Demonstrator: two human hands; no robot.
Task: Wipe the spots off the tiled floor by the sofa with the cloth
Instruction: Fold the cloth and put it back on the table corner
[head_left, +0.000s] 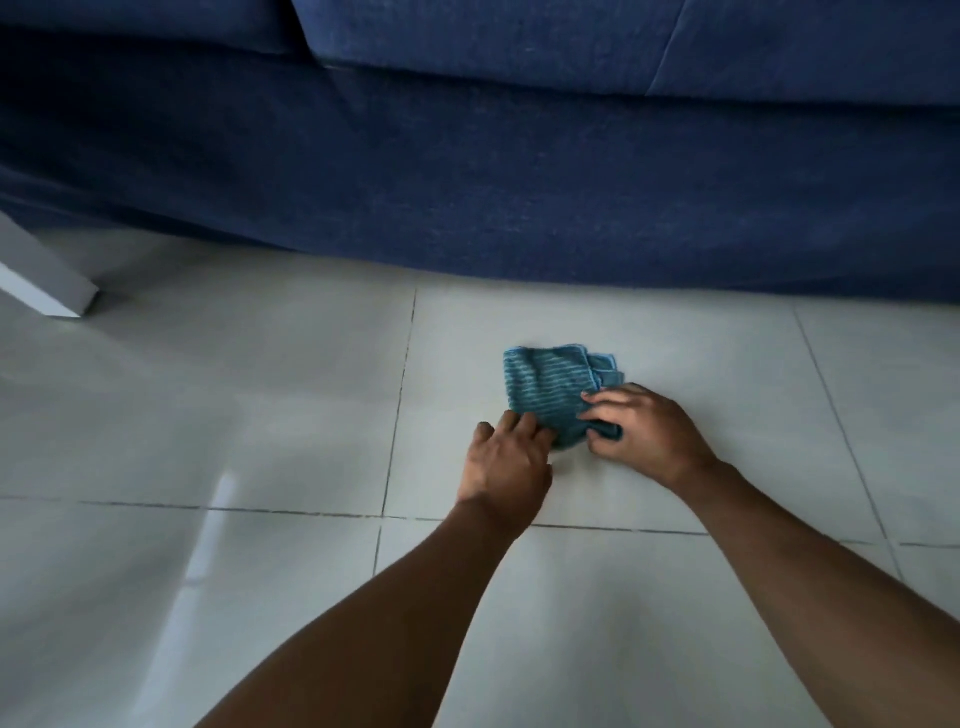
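A folded teal striped cloth (550, 387) lies flat on the pale tiled floor (260, 415), a short way in front of the dark blue sofa (467, 182). My left hand (506, 460) touches the cloth's near left corner with its fingertips. My right hand (644, 431) pinches the cloth's near right edge between thumb and fingers. Both forearms reach in from the bottom of the view. I cannot make out any spots on the tiles around the cloth.
A white furniture leg (47, 275) stands on the floor at the far left. The sofa's fabric skirt hangs down to the tiles across the whole width. Dark grout lines cross the floor near my hands.
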